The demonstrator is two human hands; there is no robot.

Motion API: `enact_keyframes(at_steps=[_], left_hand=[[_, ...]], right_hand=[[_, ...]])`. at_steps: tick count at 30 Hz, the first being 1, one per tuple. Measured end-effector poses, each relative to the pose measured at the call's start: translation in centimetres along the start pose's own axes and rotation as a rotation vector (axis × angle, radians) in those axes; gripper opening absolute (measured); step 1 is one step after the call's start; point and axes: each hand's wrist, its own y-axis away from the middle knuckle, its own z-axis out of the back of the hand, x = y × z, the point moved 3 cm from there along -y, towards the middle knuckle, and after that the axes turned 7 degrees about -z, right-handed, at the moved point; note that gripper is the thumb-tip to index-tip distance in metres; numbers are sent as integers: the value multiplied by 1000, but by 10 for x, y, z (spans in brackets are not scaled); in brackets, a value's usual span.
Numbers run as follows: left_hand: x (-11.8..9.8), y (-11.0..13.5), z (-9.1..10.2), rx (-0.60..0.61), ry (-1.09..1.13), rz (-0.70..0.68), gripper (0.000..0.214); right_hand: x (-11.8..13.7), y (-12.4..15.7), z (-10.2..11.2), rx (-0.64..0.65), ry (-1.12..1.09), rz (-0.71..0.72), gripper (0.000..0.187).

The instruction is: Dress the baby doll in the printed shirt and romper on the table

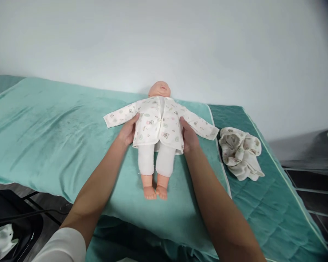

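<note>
A baby doll (165, 162) lies on its back on a green sheet (57, 127), head toward the wall and bare feet toward me. It wears white trousers and a white printed jacket (150, 125), fastened at mid-chest, with both sleeves spread outward. At the doll's waist, my left hand (129, 131) grips one side, thumb on the jacket and fingers hidden beneath. My right hand (189, 136) grips the opposite side the same way, its fingers mostly out of sight.
A crumpled printed cloth (242, 153) rests to the right on a darker quilted cover (265, 207). Behind the bed rises a pale wall (164, 43). At the lower left stands a black chair (30, 233) with a white cloth (1, 238) on it.
</note>
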Motion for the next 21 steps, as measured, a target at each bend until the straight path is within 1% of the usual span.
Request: enact_keyframes(at_steps=[2,6,9,12,14,18,21], left_hand=[[-9,-3,8,-62,47,-85,43],[-33,-10,31,-281,198,-264,34],[-49,-15,49,-421,237,-380,25],[-60,-18,64,-526,237,-454,21],[-65,-20,72,-572,242,-484,17],[-70,-22,79,-656,210,-544,17],[-72,-21,81,-684,113,-589,15]], right_hand=[[3,-5,10,-13,-153,-5,44],[16,-13,32,-7,-408,-1,33],[24,-16,49,-42,-539,-29,26],[31,-18,70,-132,-606,-55,22],[36,-19,84,-195,-628,-49,19],[43,-20,106,-286,-664,-4,17],[44,-21,118,-397,-622,59,14]])
